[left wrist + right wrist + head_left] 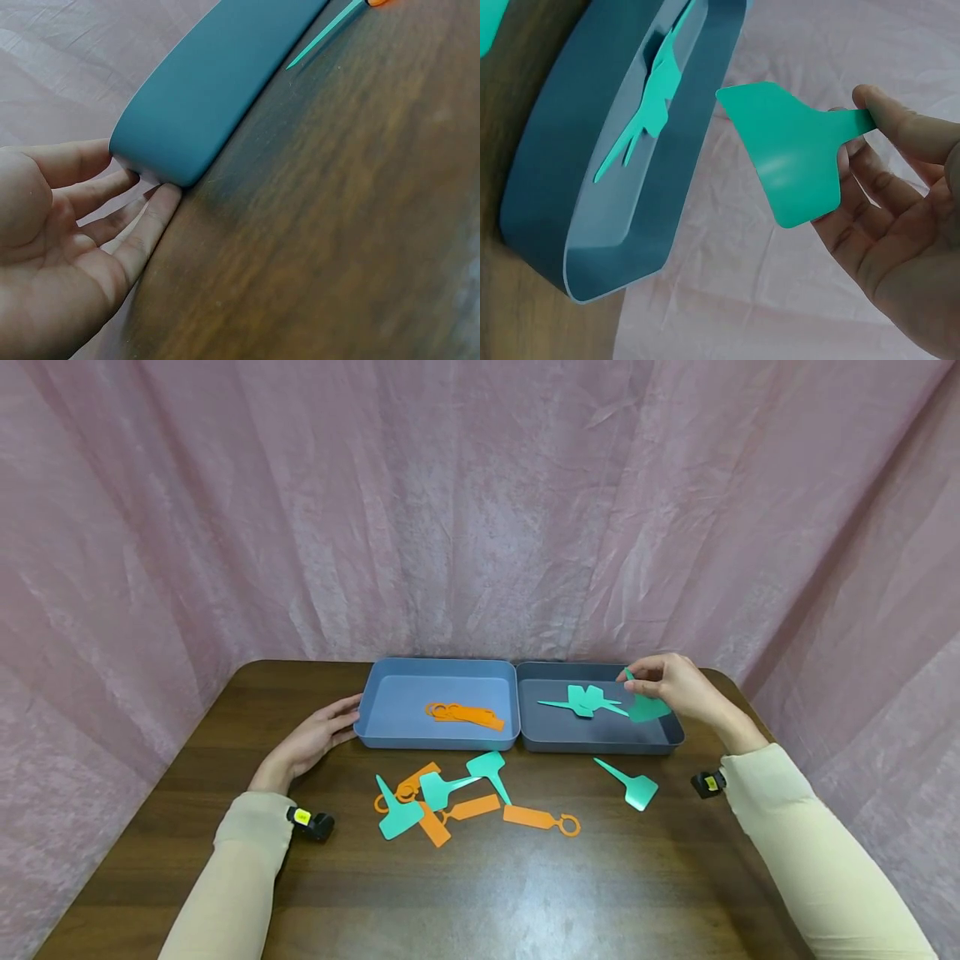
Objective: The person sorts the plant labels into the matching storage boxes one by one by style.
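Observation:
My right hand (678, 685) pinches the narrow stem of a green T-shaped plant label (795, 157) between thumb and fingers, its broad head hanging over the right end of the dark grey tray (592, 747). Inside that tray lie several more green plant labels (581, 700). At the left, the fingertips of my left hand (318, 735) touch the outer end wall of the blue-grey tray (435, 743), fingers extended, as the left wrist view shows too. Several orange ring-ended tags (468, 716) lie overlapped in the blue-grey tray.
In front of the trays, green labels (444, 789) and orange tags (528, 817) lie mixed on the brown wooden table (525, 902). One green label (639, 792) lies apart at the right. The trays stand side by side near the back edge, before a pink curtain (465, 510).

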### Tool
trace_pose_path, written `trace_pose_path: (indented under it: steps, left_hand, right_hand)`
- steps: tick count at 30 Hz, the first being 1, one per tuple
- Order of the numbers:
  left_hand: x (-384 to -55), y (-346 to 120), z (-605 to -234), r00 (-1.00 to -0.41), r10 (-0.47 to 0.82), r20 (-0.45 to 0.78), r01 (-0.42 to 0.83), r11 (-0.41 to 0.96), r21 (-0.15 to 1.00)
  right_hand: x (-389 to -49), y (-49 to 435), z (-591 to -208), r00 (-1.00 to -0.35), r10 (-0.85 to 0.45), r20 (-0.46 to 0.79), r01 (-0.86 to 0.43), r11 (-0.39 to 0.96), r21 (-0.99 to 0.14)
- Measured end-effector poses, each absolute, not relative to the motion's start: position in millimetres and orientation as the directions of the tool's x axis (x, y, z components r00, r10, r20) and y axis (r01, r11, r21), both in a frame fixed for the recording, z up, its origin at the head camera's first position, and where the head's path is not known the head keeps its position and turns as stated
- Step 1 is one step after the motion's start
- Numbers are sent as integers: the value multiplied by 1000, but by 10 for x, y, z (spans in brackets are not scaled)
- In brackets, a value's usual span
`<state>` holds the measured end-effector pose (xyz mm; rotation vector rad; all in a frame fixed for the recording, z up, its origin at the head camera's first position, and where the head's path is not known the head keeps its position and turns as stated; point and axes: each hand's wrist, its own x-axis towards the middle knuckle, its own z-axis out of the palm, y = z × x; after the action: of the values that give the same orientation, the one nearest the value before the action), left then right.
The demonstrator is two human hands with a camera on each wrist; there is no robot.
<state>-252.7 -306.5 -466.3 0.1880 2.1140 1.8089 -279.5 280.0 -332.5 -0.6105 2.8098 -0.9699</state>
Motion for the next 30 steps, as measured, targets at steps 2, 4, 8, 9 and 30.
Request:
trace_pose_path:
  steps: [2,4,8,9,30]
  left_hand:
    - [-2524,-3070,-4662,-930,324,-175,-123,177,977]
    - [-2521,-3069,-4662,-929,326,-174,-121,176,977]
    - [-2515,-3064,-4663,-928,329,-172,-119,176,977]
    - [-2514,-3064,-4663,-929,329,-171,-118,176,977]
    - [-2513,-3044,-4666,-933,318,-169,-124,155,980]
  right_hand:
    - [-2841,2773,-3321,-914,-404,26,-336,723,-604]
    - [-2883,2742,-3316,-915,-404,22,-336,729,-597]
    - [-2972,2682,-3305,-913,-408,9,-334,734,-591]
    - [-2998,2667,-3303,-911,-411,6,-335,732,-593]
    - [-3361,2448,-3351,-842,-537,-48,-403,686,-605]
